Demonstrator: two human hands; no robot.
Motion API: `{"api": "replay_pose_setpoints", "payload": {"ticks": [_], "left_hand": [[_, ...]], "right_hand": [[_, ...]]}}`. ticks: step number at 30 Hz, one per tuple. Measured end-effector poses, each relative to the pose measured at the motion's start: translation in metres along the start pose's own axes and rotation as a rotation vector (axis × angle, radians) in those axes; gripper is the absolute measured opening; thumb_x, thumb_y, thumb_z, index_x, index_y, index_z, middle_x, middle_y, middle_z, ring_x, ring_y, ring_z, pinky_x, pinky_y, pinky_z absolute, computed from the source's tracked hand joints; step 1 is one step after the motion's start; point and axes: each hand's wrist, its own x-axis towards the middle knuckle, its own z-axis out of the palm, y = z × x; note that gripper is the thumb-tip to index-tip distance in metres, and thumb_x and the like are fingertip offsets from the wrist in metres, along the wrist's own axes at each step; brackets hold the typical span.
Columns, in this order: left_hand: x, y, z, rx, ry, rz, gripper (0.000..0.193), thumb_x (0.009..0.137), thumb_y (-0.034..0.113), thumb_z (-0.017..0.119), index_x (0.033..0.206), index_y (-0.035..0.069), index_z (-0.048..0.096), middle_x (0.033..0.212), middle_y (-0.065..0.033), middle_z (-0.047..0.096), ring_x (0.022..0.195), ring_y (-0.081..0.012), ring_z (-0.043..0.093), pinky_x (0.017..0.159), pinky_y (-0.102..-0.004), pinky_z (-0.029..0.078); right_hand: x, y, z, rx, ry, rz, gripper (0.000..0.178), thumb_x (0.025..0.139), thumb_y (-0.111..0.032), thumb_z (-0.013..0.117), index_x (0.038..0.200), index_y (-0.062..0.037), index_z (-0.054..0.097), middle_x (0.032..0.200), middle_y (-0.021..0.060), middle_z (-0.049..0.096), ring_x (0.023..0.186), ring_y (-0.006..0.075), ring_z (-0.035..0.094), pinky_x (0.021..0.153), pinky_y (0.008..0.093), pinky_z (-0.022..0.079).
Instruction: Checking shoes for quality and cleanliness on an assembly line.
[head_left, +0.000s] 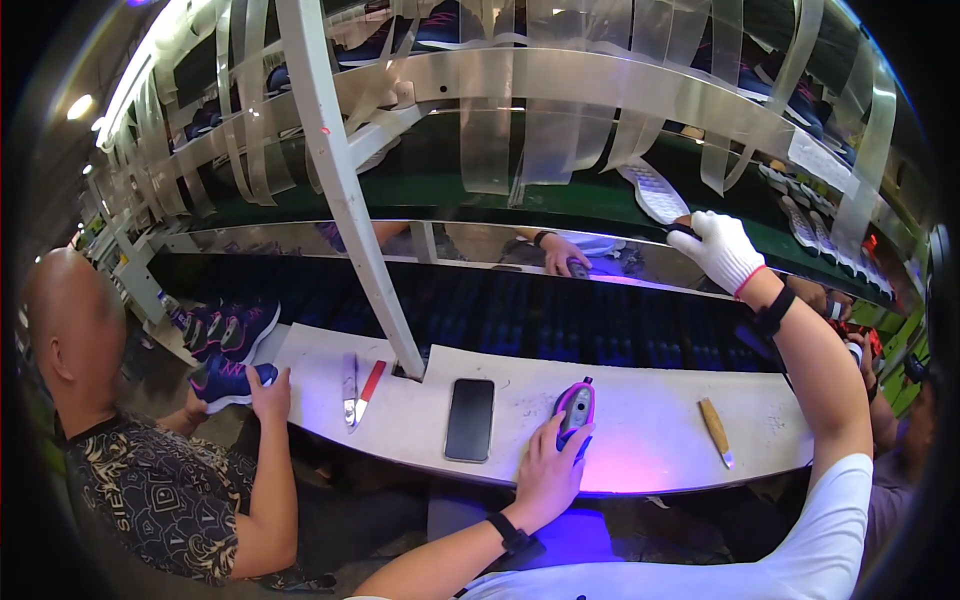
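My bare left hand is closed around a dark shoe upper with pink-purple edging, at the front of the white worktable. Its grey underside, with a small dark hole in it, faces up. My right hand, in a white knitted glove, reaches far right to the green conveyor belt. Its fingers are closed on the near end of a white shoe sole, where a brownish part shows; the fingertips are partly hidden.
A phone, a red-handled knife, a grey-handled blade and a wooden-handled knife lie on the table. A white post rises left of centre. Clear strips hang over the belt. At left a co-worker holds a shoe.
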Motion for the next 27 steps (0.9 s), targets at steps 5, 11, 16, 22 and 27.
{"api": "replay_pose_setpoints", "payload": {"ticks": [5, 11, 16, 22, 27], "left_hand": [[-0.013, 0.013, 0.002, -0.021, 0.087, -0.091, 0.077, 0.088, 0.009, 0.079, 0.157, 0.024, 0.049, 0.165, -0.0244, 0.032, 0.147, -0.0508, 0.037, 0.119, -0.0606, 0.039], [-0.068, -0.028, -0.021, 0.035, -0.155, 0.281, 0.064, 0.094, 0.032, 0.075, 0.154, 0.021, 0.055, 0.168, -0.0161, 0.037, 0.157, -0.0469, 0.028, 0.126, -0.0599, 0.033], [-0.042, -0.056, -0.036, 0.309, -0.227, 0.803, 0.052, 0.097, 0.02, 0.06, 0.148, 0.009, 0.06, 0.156, -0.0125, 0.057, 0.15, -0.0346, 0.049, 0.123, -0.0566, 0.04], [0.042, 0.022, -0.075, -0.158, 0.108, 0.482, 0.053, 0.09, 0.004, 0.074, 0.141, -0.002, 0.062, 0.134, -0.0181, 0.071, 0.126, -0.0381, 0.069, 0.108, -0.0464, 0.057], [0.034, 0.049, -0.098, -0.48, -0.039, 0.082, 0.048, 0.096, 0.004, 0.076, 0.14, -0.006, 0.059, 0.13, -0.0229, 0.072, 0.122, -0.0347, 0.072, 0.105, -0.0412, 0.056]], "right_hand": [[-0.021, -0.009, -0.003, -0.004, 0.154, -0.039, 0.024, 0.094, -0.026, 0.074, 0.102, -0.0032, 0.077, 0.104, 0.0223, 0.075, 0.1, 0.0385, 0.072, 0.086, 0.0481, 0.057], [-0.152, -0.054, -0.054, 0.456, 0.34, -0.489, 0.016, 0.103, -0.017, 0.069, 0.111, -0.0049, 0.063, 0.112, 0.0164, 0.076, 0.096, 0.033, 0.075, 0.081, 0.0414, 0.058], [-0.253, -0.059, -0.051, 0.676, 0.252, -0.057, 0.026, 0.102, -0.029, 0.071, 0.101, -0.0023, 0.072, 0.084, 0.0116, 0.077, 0.068, 0.024, 0.072, 0.065, 0.0354, 0.054], [-0.291, -0.071, 0.024, 1.175, 0.169, 0.42, 0.045, 0.098, -0.043, 0.077, 0.102, 0.0002, 0.067, 0.084, 0.0045, 0.068, 0.077, 0.0121, 0.062, 0.071, 0.029, 0.049], [-0.32, -0.089, 0.067, 1.261, 0.415, 0.487, 0.069, 0.094, -0.07, 0.072, 0.107, -0.0025, 0.063, 0.098, 0.005, 0.066, 0.092, 0.0162, 0.065, 0.085, 0.0325, 0.052]]}}
